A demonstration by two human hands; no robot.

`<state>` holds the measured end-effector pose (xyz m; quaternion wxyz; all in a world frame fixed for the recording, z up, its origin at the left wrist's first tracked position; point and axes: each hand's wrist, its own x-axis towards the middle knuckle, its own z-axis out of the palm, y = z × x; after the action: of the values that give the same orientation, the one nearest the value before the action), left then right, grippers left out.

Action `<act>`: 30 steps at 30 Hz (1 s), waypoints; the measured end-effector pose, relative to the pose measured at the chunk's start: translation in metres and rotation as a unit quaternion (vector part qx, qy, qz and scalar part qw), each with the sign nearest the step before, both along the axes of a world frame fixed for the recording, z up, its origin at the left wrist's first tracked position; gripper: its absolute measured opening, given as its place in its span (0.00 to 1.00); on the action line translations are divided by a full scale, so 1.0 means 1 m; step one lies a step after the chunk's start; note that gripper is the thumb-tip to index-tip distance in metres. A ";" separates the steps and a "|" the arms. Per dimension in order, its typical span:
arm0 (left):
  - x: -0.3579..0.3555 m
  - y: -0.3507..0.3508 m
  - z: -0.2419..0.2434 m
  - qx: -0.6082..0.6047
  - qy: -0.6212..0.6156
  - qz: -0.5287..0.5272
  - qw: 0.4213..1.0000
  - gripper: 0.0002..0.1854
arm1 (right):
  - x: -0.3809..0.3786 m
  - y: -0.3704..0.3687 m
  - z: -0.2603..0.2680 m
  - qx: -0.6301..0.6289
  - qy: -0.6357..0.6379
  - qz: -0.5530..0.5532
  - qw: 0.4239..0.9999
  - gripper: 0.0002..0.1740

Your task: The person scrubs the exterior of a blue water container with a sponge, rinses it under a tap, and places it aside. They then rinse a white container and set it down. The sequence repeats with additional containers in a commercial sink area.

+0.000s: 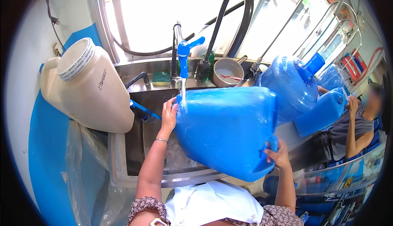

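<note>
A large blue plastic jug (227, 130) lies tilted on its side over the stainless steel sink (135, 152). With fingers spread along its upper left end, my left hand (169, 113) steadies it. My right hand (278, 153) grips the jug's moulded handle (271, 144) at the lower right. Water (183, 92) runs from a tap with a blue lever (184, 49) onto the jug's left end, close to my left fingers. The jug's mouth is hard to make out.
Left of the sink leans a cream plastic container (98, 94) bearing handwriting. Behind stand a sponge (161, 78), a saucepan (228, 72) and a black hose (245, 17). At right are a clear blue water bottle (288, 87) and a person (350, 130) holding a blue container (321, 112).
</note>
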<state>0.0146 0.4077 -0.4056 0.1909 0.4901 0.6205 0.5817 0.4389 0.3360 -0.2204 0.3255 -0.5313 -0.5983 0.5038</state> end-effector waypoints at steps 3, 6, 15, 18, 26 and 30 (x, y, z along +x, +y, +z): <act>0.003 0.008 0.029 0.072 0.019 -0.105 0.992 0.18 | 0.042 -0.025 -0.036 0.074 0.077 -0.069 0.992 0.13; 0.009 0.013 0.067 0.083 -0.094 -0.222 0.967 0.16 | 0.067 -0.043 -0.071 0.135 0.118 -0.154 0.972 0.09; 0.005 -0.004 0.124 0.070 0.000 -0.268 0.961 0.16 | 0.079 -0.051 -0.094 0.109 0.066 -0.275 0.953 0.05; 0.010 -0.014 0.125 0.108 0.091 -0.178 0.974 0.11 | 0.060 -0.064 -0.101 0.145 0.042 -0.288 0.946 0.07; -0.033 -0.031 0.153 -0.007 0.169 -0.242 0.955 0.07 | 0.031 -0.069 -0.093 0.237 0.013 -0.307 0.922 0.08; -0.049 -0.037 0.166 -0.074 0.190 -0.332 0.921 0.08 | 0.048 -0.042 -0.072 0.278 -0.030 -0.277 0.919 0.08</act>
<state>-0.0348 0.3711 -0.2393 0.2873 0.7537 0.4881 0.3333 0.4870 0.2938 -0.2927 0.5683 -0.5786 -0.5531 0.1906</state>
